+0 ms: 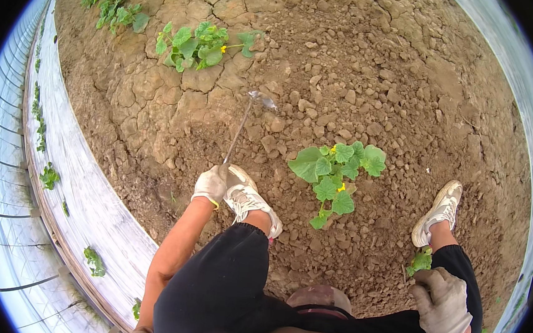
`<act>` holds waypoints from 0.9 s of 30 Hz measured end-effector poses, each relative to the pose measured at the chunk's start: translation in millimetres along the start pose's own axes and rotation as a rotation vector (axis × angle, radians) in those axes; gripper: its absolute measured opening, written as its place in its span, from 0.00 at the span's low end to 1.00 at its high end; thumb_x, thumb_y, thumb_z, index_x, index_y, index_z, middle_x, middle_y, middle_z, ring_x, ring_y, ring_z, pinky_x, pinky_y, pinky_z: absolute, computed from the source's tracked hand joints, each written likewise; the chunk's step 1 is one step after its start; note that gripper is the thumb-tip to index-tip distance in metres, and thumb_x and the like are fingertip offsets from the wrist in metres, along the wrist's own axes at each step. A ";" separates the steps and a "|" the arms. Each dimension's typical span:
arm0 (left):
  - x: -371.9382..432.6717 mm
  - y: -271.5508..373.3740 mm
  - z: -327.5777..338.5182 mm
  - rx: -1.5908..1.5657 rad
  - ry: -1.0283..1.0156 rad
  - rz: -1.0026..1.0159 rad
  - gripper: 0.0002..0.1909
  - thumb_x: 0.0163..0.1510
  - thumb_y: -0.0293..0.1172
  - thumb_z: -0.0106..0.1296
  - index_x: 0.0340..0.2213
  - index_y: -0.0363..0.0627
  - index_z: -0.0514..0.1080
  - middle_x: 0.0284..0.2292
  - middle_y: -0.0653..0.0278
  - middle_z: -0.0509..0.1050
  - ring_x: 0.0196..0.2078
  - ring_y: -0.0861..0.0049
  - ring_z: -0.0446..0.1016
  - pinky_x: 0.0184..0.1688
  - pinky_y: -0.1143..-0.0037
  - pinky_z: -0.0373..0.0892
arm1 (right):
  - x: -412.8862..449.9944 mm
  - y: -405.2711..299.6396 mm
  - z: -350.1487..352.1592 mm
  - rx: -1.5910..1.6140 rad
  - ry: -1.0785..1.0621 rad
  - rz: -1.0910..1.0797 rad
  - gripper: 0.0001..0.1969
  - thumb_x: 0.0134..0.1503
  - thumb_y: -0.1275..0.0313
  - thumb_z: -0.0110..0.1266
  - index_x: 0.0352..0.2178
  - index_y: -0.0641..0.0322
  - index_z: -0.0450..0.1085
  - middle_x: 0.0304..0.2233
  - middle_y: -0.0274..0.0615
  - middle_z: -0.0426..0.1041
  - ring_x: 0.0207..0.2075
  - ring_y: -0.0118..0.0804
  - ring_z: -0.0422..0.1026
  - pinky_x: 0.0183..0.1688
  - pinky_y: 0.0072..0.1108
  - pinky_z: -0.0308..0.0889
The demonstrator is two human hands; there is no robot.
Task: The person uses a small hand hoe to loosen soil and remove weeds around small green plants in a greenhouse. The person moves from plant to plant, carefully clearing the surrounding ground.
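Note:
My left hand [210,184], in a pale work glove, grips the thin handle of a small hand hoe [237,138]. The metal hoe head [263,100] is at the soil, where crumbled clods meet cracked ground. My right hand [444,305], also gloved, is by my right knee with fingers loosely curled and a gap at the thumb; I see nothing in it. Between my shoes a leafy vine plant [336,179] with yellow flowers grows in the loosened soil. A smaller green plant [420,261] shows beside my right shoe, partly hidden.
Another flowering vine plant [196,46] and a further leafy clump [117,7] grow on cracked soil [130,104]. White plastic film [89,180] runs along the left, with more film [509,59] at right. A round-topped object [319,297], possibly a seat, is beneath me.

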State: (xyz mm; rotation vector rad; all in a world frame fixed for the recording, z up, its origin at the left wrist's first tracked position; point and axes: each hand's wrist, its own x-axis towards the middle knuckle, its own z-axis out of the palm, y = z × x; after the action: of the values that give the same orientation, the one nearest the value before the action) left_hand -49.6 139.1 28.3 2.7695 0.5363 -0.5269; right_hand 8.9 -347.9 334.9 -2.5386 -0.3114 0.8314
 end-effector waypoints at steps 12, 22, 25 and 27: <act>49.2 67.7 -12.4 0.078 -0.189 -0.049 0.25 0.63 0.51 0.33 0.37 0.41 0.69 0.31 0.44 0.75 0.37 0.49 0.74 0.41 0.59 0.69 | 6.5 0.9 7.4 -0.029 0.005 -0.001 0.06 0.47 0.76 0.56 0.29 0.64 0.69 0.23 0.50 0.71 0.25 0.53 0.71 0.29 0.36 0.65; -18.9 -3.7 -44.6 0.072 -0.229 -0.067 0.21 0.61 0.48 0.39 0.33 0.41 0.71 0.28 0.44 0.75 0.33 0.48 0.74 0.37 0.59 0.70 | 1.5 6.1 4.0 -0.032 0.002 0.040 0.06 0.47 0.77 0.56 0.28 0.65 0.68 0.22 0.49 0.69 0.24 0.53 0.70 0.28 0.35 0.65; -49.6 -22.5 -57.8 0.095 0.018 -0.053 0.19 0.61 0.45 0.41 0.30 0.41 0.70 0.21 0.49 0.73 0.27 0.52 0.74 0.31 0.62 0.70 | 0.6 3.8 4.1 -0.021 -0.014 0.043 0.06 0.47 0.77 0.56 0.28 0.65 0.68 0.23 0.49 0.70 0.24 0.53 0.70 0.28 0.35 0.64; -64.4 -17.6 -70.4 -0.048 0.097 -0.058 0.16 0.60 0.42 0.42 0.29 0.42 0.70 0.20 0.49 0.73 0.26 0.51 0.74 0.30 0.60 0.70 | -1.5 4.8 6.9 -0.001 -0.002 0.049 0.06 0.46 0.77 0.56 0.28 0.65 0.68 0.23 0.49 0.70 0.24 0.53 0.70 0.28 0.35 0.64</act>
State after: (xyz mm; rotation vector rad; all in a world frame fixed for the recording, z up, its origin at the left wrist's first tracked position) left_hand -91.5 158.1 113.7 2.7522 0.6439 -0.3880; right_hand 3.9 -350.2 328.4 -2.5554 -0.2514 0.8529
